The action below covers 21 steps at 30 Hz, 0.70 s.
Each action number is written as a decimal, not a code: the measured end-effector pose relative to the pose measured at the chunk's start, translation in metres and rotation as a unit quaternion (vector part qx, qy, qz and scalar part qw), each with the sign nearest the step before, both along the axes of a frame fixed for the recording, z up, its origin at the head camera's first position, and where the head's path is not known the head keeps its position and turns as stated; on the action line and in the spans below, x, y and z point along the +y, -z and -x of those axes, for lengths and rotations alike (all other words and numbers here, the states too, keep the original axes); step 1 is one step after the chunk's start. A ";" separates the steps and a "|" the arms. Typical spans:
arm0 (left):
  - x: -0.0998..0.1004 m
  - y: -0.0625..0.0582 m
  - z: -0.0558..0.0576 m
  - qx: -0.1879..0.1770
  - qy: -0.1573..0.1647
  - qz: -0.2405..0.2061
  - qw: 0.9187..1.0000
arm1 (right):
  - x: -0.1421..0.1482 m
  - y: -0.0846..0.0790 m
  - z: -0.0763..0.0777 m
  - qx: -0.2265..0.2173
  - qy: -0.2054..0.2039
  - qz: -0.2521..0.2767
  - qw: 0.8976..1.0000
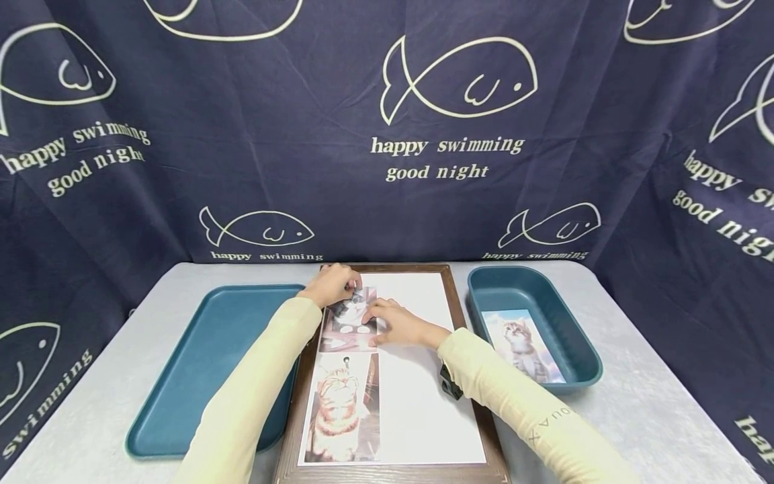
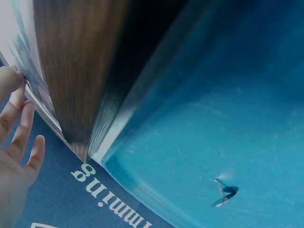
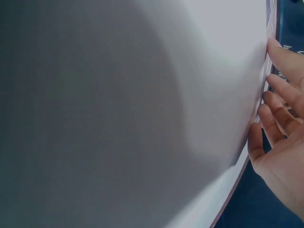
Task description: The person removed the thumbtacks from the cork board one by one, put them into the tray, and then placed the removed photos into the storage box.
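Observation:
A photo of a grey-and-white cat (image 1: 347, 341) lies on the upper left of a white board (image 1: 426, 423) with a brown wooden frame. My left hand (image 1: 334, 284) is at the photo's top edge, its thumb and forefinger tips meeting there in the left wrist view and pinching the edge. From the other side, my right hand (image 1: 402, 324) rests spread fingertips on the photo's right part; the right wrist view shows those fingers (image 3: 270, 123) long and apart. Just below lies a second photo, of an orange tabby cat (image 1: 338, 410), close to the first one's lower edge.
To the left is a flat blue-green tray (image 1: 224, 363). A deeper blue-green bin (image 1: 568, 329) on the right holds a kitten photo (image 1: 521, 343). A small black object (image 1: 449, 384) shows by my right sleeve. A navy curtain (image 1: 338, 121) hangs behind the grey-white table (image 1: 641, 403).

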<state>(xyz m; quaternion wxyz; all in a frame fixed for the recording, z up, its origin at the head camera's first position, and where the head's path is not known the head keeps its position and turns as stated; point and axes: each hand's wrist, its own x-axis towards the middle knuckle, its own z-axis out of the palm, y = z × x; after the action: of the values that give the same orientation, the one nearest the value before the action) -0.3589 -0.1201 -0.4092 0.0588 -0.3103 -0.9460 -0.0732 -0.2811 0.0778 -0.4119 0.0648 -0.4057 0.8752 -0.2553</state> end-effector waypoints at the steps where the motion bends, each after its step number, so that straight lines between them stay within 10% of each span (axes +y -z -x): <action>1: 0.000 0.000 0.000 0.000 0.000 -0.001 1.000 | 0.000 0.000 0.000 0.000 0.000 0.001 1.000; 21: 0.000 -0.002 0.001 -0.015 -0.009 -0.019 1.000 | 0.000 -0.001 0.000 -0.007 -0.004 -0.001 1.000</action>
<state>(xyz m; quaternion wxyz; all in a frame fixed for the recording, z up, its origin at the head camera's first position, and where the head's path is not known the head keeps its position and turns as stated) -0.3601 -0.1198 -0.4073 0.0508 -0.2991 -0.9481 -0.0950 -0.2813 0.0775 -0.4112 0.0725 -0.4074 0.8734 -0.2569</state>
